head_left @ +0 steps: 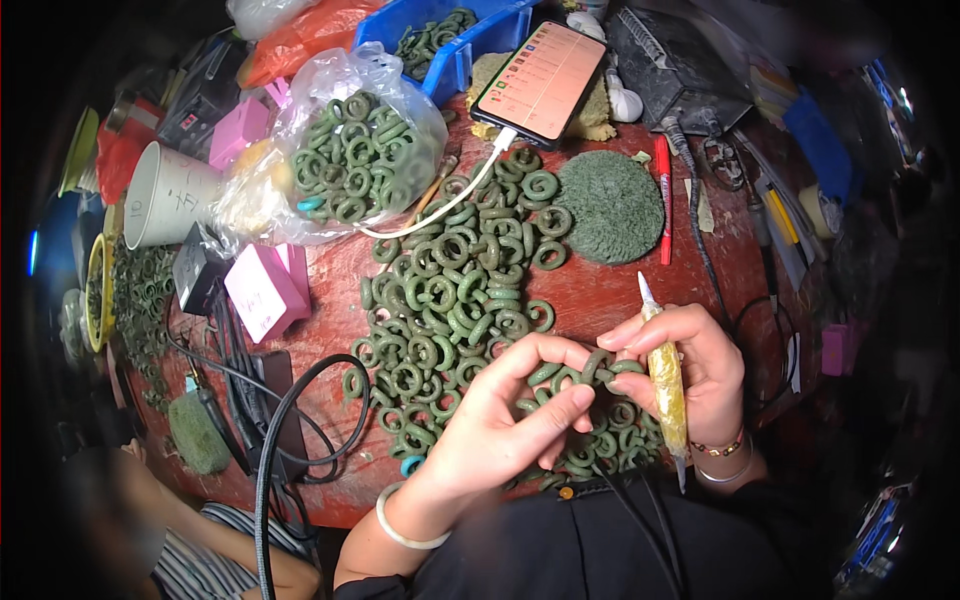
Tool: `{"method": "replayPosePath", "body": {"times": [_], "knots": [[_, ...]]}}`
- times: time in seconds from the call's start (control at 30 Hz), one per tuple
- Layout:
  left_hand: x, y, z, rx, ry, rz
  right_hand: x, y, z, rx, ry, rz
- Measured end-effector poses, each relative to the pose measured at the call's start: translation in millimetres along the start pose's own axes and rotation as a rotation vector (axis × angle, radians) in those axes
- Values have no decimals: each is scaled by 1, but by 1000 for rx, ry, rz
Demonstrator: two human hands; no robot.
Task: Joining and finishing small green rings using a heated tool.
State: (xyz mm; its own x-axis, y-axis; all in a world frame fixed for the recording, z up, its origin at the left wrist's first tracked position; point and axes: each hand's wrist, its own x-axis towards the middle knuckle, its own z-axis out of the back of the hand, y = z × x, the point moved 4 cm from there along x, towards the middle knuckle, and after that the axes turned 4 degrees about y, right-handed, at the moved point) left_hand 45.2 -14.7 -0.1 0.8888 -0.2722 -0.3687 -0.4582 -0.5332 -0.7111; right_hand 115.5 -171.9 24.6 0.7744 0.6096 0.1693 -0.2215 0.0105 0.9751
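Dark clothing (540, 555), green ring (596, 366), between left grip (505, 410) and right grip (708, 370)

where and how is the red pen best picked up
Probably best pinched at mid-barrel, from above and the near side: the red pen lies flat, slim and straight, roughly pointing away from the person, with the round green pad close on its left and a black cable to its right.

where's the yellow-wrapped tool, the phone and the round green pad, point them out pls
Yellow-wrapped tool (668, 395): head view, on the middle of its wrapped handle.
Phone (543, 82): head view, on the middle of its lit screen.
Round green pad (611, 208): head view, on its top face.
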Motion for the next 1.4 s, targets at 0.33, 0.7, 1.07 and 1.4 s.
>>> {"method": "replayPosePath", "body": {"times": [0.33,0.7,1.07,1.4], "knots": [[3,-8,5,376,-74,-404,1,-6,-4,162,73,-80],[6,-18,-3,594,29,-451,2,-7,-1,312,-23,-246],[0,-6,8,-165,-88,-70,-11,10,43,-513,-233,-177],[0,-6,9,-223,-59,-32,-77,14,44,-659,174,-310]]}}
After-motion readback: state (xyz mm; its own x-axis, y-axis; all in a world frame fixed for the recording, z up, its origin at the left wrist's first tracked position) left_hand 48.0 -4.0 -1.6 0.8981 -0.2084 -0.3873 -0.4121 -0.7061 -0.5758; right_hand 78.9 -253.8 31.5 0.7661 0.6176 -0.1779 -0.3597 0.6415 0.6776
